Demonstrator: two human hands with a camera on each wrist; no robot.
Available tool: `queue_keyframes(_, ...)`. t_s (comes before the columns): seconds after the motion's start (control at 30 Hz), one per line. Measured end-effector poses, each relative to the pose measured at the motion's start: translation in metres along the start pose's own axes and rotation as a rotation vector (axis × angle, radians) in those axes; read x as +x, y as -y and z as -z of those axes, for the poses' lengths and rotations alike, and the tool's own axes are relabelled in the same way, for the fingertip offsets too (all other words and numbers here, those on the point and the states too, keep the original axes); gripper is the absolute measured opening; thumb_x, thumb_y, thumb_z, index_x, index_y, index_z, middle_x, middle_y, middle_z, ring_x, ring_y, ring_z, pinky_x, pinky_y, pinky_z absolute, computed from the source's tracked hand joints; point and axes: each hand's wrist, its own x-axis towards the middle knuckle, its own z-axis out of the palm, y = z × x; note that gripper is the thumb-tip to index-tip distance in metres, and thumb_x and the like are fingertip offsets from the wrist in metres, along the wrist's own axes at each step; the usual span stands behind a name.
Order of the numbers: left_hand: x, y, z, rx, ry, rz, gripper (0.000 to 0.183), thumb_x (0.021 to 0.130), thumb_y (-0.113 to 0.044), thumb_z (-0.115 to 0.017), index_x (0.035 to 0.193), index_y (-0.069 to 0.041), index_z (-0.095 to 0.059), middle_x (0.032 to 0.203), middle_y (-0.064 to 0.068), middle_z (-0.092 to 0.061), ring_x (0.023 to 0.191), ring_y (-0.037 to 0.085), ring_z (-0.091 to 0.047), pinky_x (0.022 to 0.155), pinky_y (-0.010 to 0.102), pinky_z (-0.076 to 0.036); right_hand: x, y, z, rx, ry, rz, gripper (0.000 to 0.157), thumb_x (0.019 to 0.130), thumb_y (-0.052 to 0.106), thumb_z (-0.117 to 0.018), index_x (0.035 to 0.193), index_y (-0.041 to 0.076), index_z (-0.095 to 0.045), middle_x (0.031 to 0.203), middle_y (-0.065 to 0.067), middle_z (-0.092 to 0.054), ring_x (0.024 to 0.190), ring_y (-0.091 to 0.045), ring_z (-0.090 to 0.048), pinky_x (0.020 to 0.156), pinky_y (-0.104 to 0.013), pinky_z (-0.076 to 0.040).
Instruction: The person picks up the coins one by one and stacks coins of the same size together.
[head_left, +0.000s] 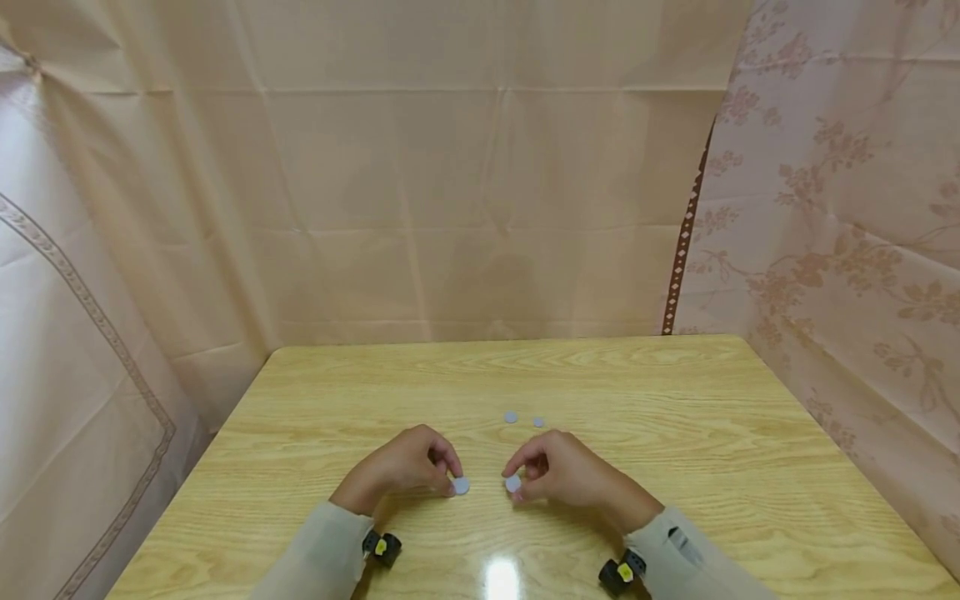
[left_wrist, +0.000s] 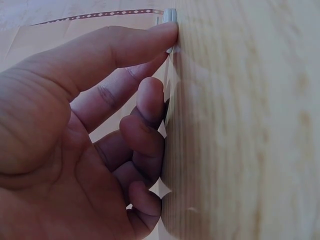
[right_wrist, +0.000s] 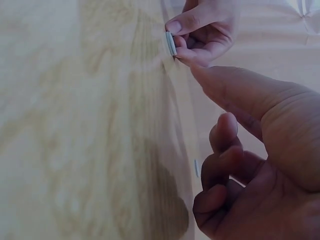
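Near the middle of the table [head_left: 390, 379], my left hand [head_left: 412, 461] pinches a pale, coin-like disc [head_left: 461, 485] between thumb and forefinger. In the left wrist view that disc [left_wrist: 171, 16] stands edge-on at the tabletop, and its rim looks layered. Across a small gap, my right hand [head_left: 573, 477] holds another pale disc [head_left: 513, 483] between thumb and forefinger; the right wrist view hides this one behind the thumb. The left hand's disc [right_wrist: 171, 44] shows there beyond the right thumb. Both hands keep their other fingers curled.
Two more pale discs, a larger one [head_left: 511, 417] and a smaller one [head_left: 538, 422], lie flat beyond the hands. A plain beige curtain [head_left: 465, 208] hangs behind the table, with a flowered cloth [head_left: 847, 233] at right and a pale cloth [head_left: 67, 400] at left.
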Motion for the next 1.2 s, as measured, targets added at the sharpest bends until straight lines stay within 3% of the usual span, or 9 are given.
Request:
queue_keyframes(0.27, -0.0001, -0.0002, 0.0003, 0.004, 0.0, 0.0, 0.014, 0.077, -0.005, -0.089, 0.085, -0.009, -0.079, 0.065, 0.001, -0.058, 0.059, 0.013, -0.047, 0.057, 0.026, -0.042, -0.0026, -0.0051, -0.0009, 0.01, 0.002, -0.021, 0.023, 0.082, 0.017, -0.089, 0.104, 0.016, -0.082, 0.066, 0.001, -0.056, 0.055, -0.005, -0.042, 0.05, -0.018, -0.037)
queue_keyframes(1.2, -0.0008, 0.0003, 0.0013, -0.027, 0.019, 0.006, 0.015, 0.076, -0.004, -0.089, 0.086, -0.008, -0.079, 0.066, 0.002, -0.059, 0.059, 0.013, -0.048, 0.058, 0.026, -0.043, -0.0019, -0.0086, -0.004, -0.045, -0.007, -0.046, 0.022, 0.082, 0.016, -0.089, 0.103, 0.017, -0.083, 0.064, 0.004, -0.053, 0.056, -0.004, -0.043, 0.05, -0.018, -0.036)
